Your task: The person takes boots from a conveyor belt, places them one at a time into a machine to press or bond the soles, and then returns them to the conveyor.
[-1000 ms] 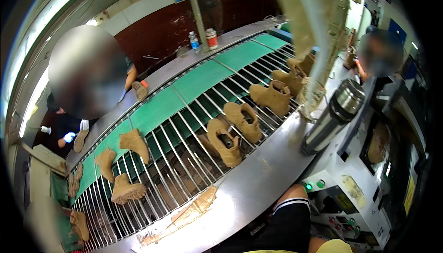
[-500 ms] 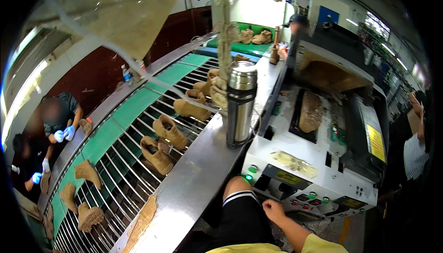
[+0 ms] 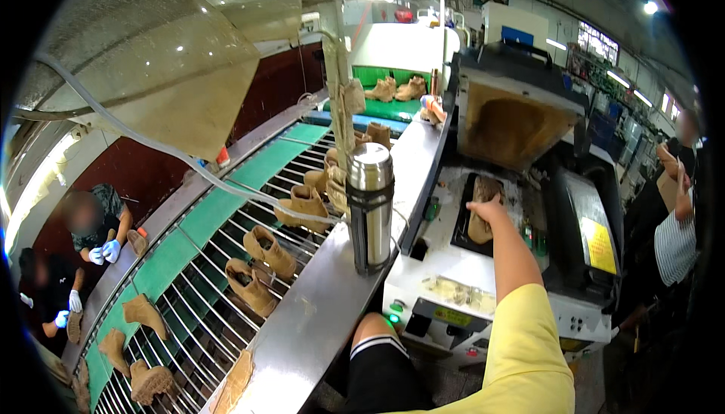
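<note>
My right arm, in a yellow sleeve, reaches over the white machine (image 3: 408,285). My right hand (image 3: 489,208) is closed around the middle of a tan boot (image 3: 480,231), which lies sole up in the dark bed of the machine. The machine's box-like lid (image 3: 521,115) stands raised beyond the boot. My left hand is out of view.
A steel thermos (image 3: 370,217) stands on the metal ledge (image 3: 317,316) left of the machine. Beyond it, several tan boots (image 3: 270,251) rest on a curved roller conveyor (image 3: 204,308). Two gloved co-workers (image 3: 98,225) are at the far left; another person (image 3: 676,225) is at the right.
My right hand has gone from beside my knee up and forward to the boot in the machine, and closed on it. The far co-worker beside the machine has dropped mostly out of sight.
</note>
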Available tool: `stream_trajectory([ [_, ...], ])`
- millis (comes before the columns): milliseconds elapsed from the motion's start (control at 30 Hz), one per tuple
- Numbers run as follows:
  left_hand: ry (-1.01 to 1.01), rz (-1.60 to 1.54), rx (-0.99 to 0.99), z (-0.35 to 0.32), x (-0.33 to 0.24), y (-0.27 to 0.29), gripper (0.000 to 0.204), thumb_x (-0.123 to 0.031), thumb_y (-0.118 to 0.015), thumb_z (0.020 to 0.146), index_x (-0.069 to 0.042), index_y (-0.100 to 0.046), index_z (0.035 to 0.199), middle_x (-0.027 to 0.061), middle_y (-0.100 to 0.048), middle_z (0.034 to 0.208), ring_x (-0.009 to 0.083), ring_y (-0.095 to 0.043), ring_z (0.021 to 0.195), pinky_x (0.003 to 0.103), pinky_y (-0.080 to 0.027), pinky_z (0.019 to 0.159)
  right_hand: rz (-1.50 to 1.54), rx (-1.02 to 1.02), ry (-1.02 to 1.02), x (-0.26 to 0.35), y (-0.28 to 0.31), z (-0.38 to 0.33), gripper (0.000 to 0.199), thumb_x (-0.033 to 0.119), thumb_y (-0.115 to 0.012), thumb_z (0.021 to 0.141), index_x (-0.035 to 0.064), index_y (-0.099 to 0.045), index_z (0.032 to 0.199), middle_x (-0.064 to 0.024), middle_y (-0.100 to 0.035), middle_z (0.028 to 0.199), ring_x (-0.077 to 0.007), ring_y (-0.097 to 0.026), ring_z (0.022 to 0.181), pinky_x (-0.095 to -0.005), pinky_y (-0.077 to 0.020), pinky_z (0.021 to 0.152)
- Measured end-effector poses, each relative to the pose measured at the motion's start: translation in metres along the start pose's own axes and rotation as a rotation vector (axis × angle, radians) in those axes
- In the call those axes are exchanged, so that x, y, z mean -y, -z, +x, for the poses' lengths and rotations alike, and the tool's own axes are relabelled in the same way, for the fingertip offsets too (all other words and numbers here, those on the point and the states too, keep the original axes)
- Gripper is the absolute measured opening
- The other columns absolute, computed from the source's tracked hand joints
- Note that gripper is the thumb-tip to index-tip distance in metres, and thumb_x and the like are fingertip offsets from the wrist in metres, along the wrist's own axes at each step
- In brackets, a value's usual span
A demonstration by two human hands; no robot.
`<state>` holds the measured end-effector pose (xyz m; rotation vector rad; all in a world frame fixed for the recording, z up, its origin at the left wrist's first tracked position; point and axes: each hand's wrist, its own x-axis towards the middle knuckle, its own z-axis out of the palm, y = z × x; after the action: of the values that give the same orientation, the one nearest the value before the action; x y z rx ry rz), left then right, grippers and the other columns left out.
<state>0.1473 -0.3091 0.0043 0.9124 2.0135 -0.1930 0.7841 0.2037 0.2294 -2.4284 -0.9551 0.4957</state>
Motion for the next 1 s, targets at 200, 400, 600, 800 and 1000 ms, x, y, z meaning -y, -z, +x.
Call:
stream_trajectory([
  [200,-0.096,0.044,0.045,-0.009,-0.003,0.007,0.058,-0.049,-0.044,0.090,0.002,-0.063,0.111,0.0271,-0.060,0.113,0.0352,-0.056,0.112,0.043,-0.044,0.091,-0.007,-0.158,0.117,-0.008,0.038,0.043,0.113,0.030,-0.079,0.048,-0.0027,-0.024,0.141,-0.0297,-0.047,0.130,-0.0389,-0.050,0.119,-0.0383,-0.0411,0.101],
  [400,-0.482,-0.261,-0.020,-0.061,-0.144,0.074,0.047,-0.039,-0.053,0.088,0.000,-0.064,0.112,0.0211,-0.067,0.103,0.0310,-0.062,0.100,0.038,-0.045,0.090,0.313,-0.269,0.213,0.017,0.108,-0.042,0.109,0.030,-0.076,0.051,0.0050,-0.025,0.143,-0.0246,-0.052,0.128,-0.0360,-0.052,0.116,-0.0401,-0.0439,0.093],
  [600,-1.122,-0.253,0.406,-0.063,-0.289,0.071,0.065,-0.032,-0.066,0.088,-0.001,-0.039,0.138,0.0155,-0.054,0.130,0.0250,-0.050,0.121,0.036,-0.038,0.103,1.146,-0.194,0.402,-0.071,0.074,-0.146,0.085,0.008,-0.069,0.062,0.0128,-0.036,0.141,-0.0100,-0.060,0.098,-0.0175,-0.057,0.084,-0.0293,-0.0466,0.077],
  [800,-1.331,-1.165,1.024,-0.081,-0.357,0.064,0.066,-0.029,-0.067,0.085,-0.005,-0.036,0.138,0.0129,-0.042,0.140,0.0278,-0.041,0.129,0.044,-0.032,0.108,1.473,0.337,0.614,-0.045,-0.012,-0.356,0.101,0.013,-0.063,0.057,0.0116,-0.019,0.147,-0.0140,-0.041,0.129,-0.0290,-0.047,0.115,-0.0402,-0.0376,0.101],
  [1000,-1.022,-2.010,0.744,-0.060,-0.235,0.092,0.071,-0.029,-0.071,0.073,-0.005,-0.042,0.133,0.0137,-0.051,0.131,0.0317,-0.047,0.123,0.046,-0.033,0.107,0.729,0.630,1.188,-0.032,-0.071,-0.424,0.072,0.020,-0.068,0.080,-0.0010,-0.034,0.139,-0.0190,-0.051,0.125,-0.0269,-0.054,0.110,-0.0366,-0.0412,0.095],
])
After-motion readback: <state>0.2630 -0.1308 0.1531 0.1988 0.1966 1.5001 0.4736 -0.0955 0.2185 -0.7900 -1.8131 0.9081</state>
